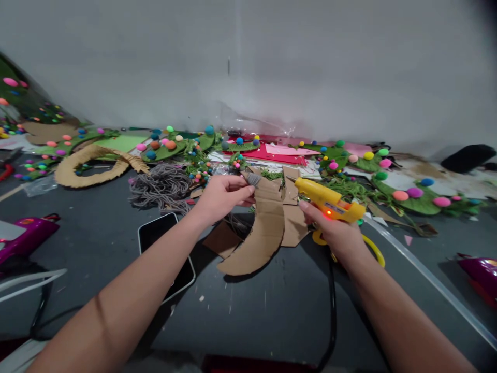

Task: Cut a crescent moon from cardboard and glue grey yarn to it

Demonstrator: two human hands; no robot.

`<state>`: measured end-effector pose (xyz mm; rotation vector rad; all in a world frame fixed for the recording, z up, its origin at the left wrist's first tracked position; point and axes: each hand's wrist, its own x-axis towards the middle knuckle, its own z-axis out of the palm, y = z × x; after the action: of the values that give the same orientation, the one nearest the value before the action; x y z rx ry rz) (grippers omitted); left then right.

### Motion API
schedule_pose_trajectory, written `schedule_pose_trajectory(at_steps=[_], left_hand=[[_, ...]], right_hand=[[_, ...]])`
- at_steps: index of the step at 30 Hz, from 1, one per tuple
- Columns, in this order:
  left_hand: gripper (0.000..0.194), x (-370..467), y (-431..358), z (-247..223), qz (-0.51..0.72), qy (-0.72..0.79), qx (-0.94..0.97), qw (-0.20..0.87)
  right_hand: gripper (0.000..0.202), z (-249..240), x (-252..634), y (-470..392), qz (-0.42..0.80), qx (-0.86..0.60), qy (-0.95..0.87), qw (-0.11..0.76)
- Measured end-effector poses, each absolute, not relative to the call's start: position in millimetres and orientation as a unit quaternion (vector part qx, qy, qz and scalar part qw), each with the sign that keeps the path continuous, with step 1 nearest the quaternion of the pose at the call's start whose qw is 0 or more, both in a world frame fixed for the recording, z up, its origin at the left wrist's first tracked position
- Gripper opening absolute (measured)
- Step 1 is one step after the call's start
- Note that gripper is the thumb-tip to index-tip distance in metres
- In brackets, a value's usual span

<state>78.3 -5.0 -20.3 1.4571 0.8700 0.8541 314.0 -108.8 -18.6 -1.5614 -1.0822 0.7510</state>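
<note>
My left hand point(229, 197) pinches the upper end of a curved cardboard crescent point(267, 228). Grey yarn point(253, 179) is wrapped round the crescent's tip, close to my fingertips. In my right hand point(337, 230) is a yellow glue gun point(324, 194) with a glowing red light, its nozzle pointing left toward the crescent without touching it. Flat cardboard scraps point(294, 228) lie behind and under the crescent. A tangled heap of grey yarn point(161, 189) rests left of my left hand.
A phone point(184, 269) lies beneath my left forearm. Purple glue guns point(23, 235) sit at both sides. Green leaf pieces with coloured pompoms point(423, 199) line the back, along with a cardboard ring point(73, 176). Yellow-handled scissors point(375, 251) lie by my right wrist, near a black cable point(332, 311).
</note>
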Motion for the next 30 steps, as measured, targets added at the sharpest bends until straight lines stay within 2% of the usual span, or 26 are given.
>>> schedule_pose_trajectory(at_steps=[7, 10, 15, 19, 24, 30], left_hand=[[0.019, 79, -6, -18, 0.371, 0.375, 0.621, 0.581], [0.018, 80, -6, -18, 0.370, 0.375, 0.621, 0.581], [0.016, 80, -6, -18, 0.366, 0.377, 0.620, 0.582], [0.016, 79, -7, -17, 0.368, 0.378, 0.624, 0.577], [0.017, 78, -6, -19, 0.367, 0.376, 0.623, 0.579], [0.018, 78, -6, -20, 0.361, 0.365, 0.630, 0.582]], right_hand=[[0.032, -23, 316, -107, 0.309, -0.644, -0.453, 0.533], [0.040, -24, 317, -107, 0.281, -0.666, -0.458, 0.518], [0.033, -25, 316, -106, 0.311, -0.629, -0.458, 0.546], [0.046, -26, 319, -106, 0.289, -0.655, -0.466, 0.519], [0.029, -28, 321, -106, 0.370, -0.586, -0.470, 0.547], [0.026, -31, 322, -107, 0.403, -0.556, -0.478, 0.548]])
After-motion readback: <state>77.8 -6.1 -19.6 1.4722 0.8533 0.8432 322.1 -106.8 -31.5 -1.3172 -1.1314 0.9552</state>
